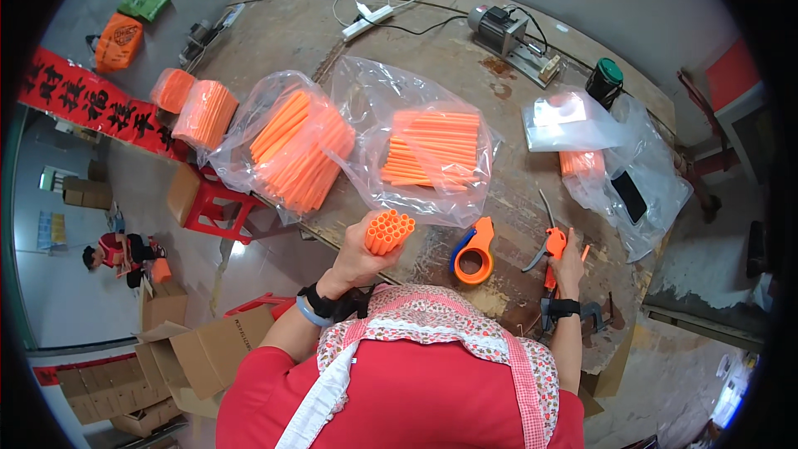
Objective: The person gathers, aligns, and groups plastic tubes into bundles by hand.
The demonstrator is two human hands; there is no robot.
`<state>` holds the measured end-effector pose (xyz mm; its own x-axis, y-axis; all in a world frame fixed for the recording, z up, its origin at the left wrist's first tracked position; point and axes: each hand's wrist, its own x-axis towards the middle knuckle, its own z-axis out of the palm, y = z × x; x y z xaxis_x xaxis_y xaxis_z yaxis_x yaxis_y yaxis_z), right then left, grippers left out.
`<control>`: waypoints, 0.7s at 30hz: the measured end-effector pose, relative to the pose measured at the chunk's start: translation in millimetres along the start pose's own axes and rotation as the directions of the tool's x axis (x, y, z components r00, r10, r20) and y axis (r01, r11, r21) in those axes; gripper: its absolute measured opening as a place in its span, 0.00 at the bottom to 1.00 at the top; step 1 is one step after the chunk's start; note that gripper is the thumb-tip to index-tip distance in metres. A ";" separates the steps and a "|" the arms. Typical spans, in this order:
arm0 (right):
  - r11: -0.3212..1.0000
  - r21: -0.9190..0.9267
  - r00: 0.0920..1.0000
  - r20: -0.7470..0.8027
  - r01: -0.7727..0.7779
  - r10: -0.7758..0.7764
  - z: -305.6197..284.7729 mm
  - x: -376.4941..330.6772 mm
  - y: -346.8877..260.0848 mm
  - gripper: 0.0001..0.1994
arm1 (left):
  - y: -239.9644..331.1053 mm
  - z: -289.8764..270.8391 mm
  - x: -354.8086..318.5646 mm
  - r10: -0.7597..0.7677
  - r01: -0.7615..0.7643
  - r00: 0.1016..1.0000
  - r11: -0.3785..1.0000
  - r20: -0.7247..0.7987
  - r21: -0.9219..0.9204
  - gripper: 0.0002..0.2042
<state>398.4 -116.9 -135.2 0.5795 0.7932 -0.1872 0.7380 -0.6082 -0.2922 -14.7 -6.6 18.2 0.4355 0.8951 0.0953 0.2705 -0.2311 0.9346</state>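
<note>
My left hand (356,258) is wrapped round a bundle of orange plastic tubes (389,231), their open ends facing up. At the right, my right hand (568,266) is closed at the orange body of a hand-held tube cutter (555,241) with grey metal jaws; the palm side is hidden. A short orange piece (586,253) shows beside its fingers. Between my hands lies an orange tape dispenser (474,256) with a roll of tape. Beyond my left hand, clear plastic bags hold orange tubes, one bag (303,150) at the left and another (432,150) in the middle.
Wrapped orange bundles (204,115) lie at the table's left. A motor (503,29), a power strip (367,23) and a green-lidded jar (607,79) stand at the back. A phone (629,197) rests on plastic at the right. A red stool (218,212) and cardboard boxes (216,349) are left.
</note>
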 end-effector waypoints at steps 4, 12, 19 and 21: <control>0.349 0.905 0.953 0.289 -0.242 -0.088 -1.9 -2.9 16.0 0.33 | 14.8 -13.1 9.7 0.094 -0.092 0.996 0.974 -0.002 0.208 0.25; 0.198 0.905 0.721 0.420 -0.377 -0.550 -120.1 -118.4 -90.2 0.25 | 50.3 -38.1 81.2 0.425 -0.463 0.865 0.474 0.267 0.749 0.22; 0.594 0.787 0.758 0.488 -0.167 -0.432 -124.5 -142.8 -111.6 0.21 | 57.0 -54.2 103.3 0.455 -0.595 0.767 0.244 0.452 0.766 0.12; 0.201 0.888 0.790 0.460 -0.414 -0.406 -108.7 -150.8 -114.5 0.23 | 68.0 -73.2 106.2 0.527 -0.557 0.769 0.277 0.361 0.783 0.16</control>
<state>264.1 -170.2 28.4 -0.0011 0.8876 -0.4605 -0.3982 -0.4228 -0.8140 -12.9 100.6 117.0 0.7876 0.4291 0.4422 0.5045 -0.8611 -0.0629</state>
